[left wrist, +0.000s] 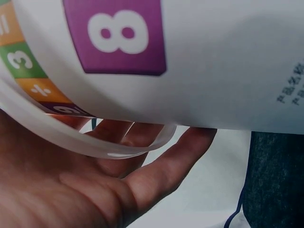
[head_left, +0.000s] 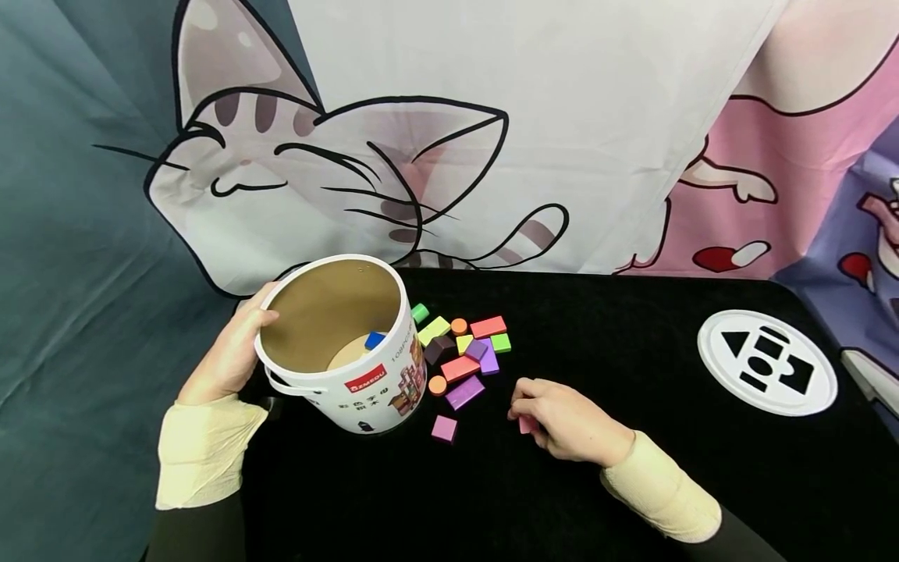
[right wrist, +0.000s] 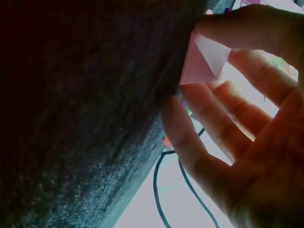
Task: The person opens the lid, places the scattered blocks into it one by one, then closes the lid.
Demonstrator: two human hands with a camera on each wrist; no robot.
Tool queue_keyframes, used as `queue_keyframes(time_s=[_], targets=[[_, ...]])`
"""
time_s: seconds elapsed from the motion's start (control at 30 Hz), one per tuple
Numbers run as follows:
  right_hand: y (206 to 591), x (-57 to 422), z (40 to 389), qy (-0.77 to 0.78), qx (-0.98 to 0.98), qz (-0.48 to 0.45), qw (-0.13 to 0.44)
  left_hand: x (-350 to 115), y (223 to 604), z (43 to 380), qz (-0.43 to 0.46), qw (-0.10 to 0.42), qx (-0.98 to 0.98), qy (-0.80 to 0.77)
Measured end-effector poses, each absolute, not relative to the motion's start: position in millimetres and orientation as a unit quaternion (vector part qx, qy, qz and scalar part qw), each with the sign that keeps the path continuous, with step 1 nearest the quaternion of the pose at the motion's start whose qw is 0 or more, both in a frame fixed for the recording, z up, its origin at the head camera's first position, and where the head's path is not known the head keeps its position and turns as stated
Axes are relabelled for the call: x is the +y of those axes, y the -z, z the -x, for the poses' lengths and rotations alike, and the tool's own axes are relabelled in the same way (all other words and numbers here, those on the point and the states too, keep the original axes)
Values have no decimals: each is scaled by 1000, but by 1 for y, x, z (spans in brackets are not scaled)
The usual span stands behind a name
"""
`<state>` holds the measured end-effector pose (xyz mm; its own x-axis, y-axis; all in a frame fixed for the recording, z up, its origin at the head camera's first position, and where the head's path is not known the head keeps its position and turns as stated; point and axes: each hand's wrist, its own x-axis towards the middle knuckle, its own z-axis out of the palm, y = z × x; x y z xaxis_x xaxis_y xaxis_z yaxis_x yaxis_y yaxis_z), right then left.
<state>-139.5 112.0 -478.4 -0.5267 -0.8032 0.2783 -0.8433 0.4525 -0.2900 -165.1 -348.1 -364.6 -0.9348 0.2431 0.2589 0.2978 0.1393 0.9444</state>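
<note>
Now, right hand (head_left: 569,421): thumb and fingers pinch a pink block (head_left: 527,425) low over the black cloth, apart from the pile.
Left hand (head_left: 228,355): grips the white bucket (head_left: 382,402), my thumb over its rim, the handle (left wrist: 104,148) crossing my fingers.
Inside the bucket: a blue block (head_left: 374,340); I can't tell whether the base sits flat.
Slip risk: with so small a block at my fingertips, a loosened pinch could drop it.
Knock risk: the pile of coloured blocks (head_left: 460,368) lies just beside the bucket, so swinging its wall might scatter them.
Table (head_left: 421,503): black, with a white shape-cut lid (head_left: 716,367) toward my right.
Room: a cloth backdrop (head_left: 597,117) with cartoon cat behind.
</note>
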Motion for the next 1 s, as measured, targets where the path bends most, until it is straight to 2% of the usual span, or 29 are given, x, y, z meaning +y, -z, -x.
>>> queue_keyframes(time_s=[1.0], targets=[[479,104,131,-200,-891,-403,66,-346,365,168,186,23,-753,631]])
